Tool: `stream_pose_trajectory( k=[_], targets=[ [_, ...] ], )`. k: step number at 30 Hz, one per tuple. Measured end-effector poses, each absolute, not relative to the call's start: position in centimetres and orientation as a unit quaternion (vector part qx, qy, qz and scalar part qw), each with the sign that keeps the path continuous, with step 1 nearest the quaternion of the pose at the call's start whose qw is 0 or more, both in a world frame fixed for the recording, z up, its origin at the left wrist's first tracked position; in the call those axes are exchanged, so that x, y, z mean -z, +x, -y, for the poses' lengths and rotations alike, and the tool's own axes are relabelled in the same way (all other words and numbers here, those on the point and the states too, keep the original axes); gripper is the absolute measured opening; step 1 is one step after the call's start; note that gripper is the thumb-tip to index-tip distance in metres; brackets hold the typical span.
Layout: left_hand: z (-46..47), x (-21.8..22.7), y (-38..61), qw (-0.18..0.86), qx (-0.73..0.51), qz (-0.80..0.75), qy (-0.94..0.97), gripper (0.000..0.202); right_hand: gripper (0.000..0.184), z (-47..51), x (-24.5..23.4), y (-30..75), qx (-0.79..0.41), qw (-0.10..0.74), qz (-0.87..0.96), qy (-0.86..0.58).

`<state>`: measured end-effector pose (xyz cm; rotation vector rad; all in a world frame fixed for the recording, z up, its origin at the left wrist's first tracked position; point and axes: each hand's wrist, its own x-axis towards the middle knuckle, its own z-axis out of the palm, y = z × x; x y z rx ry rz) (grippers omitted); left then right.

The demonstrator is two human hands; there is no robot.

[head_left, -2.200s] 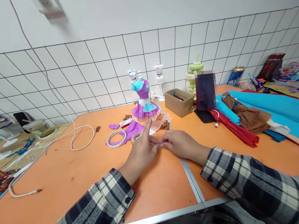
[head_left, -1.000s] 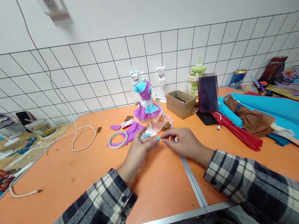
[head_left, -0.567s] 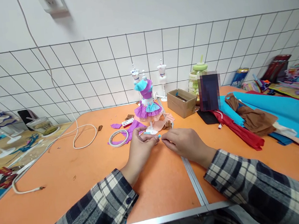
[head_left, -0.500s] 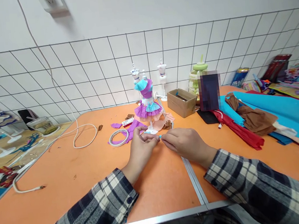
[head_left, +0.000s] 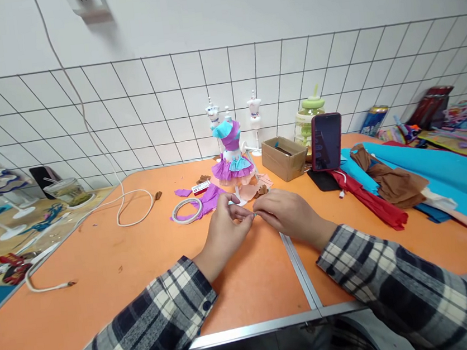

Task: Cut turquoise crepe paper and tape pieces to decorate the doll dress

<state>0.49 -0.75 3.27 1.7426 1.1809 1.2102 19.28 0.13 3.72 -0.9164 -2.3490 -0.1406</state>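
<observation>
Your left hand [head_left: 226,229] and right hand [head_left: 293,216], both loosely curled, are pinching a tiny light-blue scrap [head_left: 255,213] at their tips. You are holding it over the middle of the orange tabletop [head_left: 250,291]. Toward the back edge, a white dress form [head_left: 230,154] is wearing a purple-and-blue ruffled dress [head_left: 233,169]. A round white tape ring [head_left: 186,221] is lying nearer the left edge.

Bright, even light, soft shadow below wall socket [head_left: 89,1], edges stretched

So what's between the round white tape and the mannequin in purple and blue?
The head view shows crumpled, thin purple material, partly under the round white tape, and a small white and red packet behind.
</observation>
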Motion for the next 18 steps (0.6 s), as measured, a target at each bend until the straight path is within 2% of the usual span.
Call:
stream_pose_trajectory(
  k=[5, 11, 14, 18],
  targets=[
    [0.5, -2.9, -0.3, 0.250, -0.410, -0.415, 0.772, 0.031, 0.012, -0.7, -3.6, 19.6, -0.046, 0.298, 0.871, -0.388],
    [0.3, -3.0, -1.0, 0.216, -0.390, -0.359, 0.820, 0.028, 0.008, -0.9, -3.9, 19.7, -0.107, 0.312, 0.868, -0.372],
    [0.0, -2.8, -1.3, 0.216, -0.427, -0.324, 0.816, 0.026, 0.009, -1.0, -3.7, 19.3, -0.233, 0.332, 0.822, -0.400],
    [0.0, -2.3, -1.3, 0.187, -0.491, -0.294, 0.798, 0.030, 0.020, -0.8, -3.4, 18.5, -0.512, 0.358, 0.667, -0.406]
  ],
)
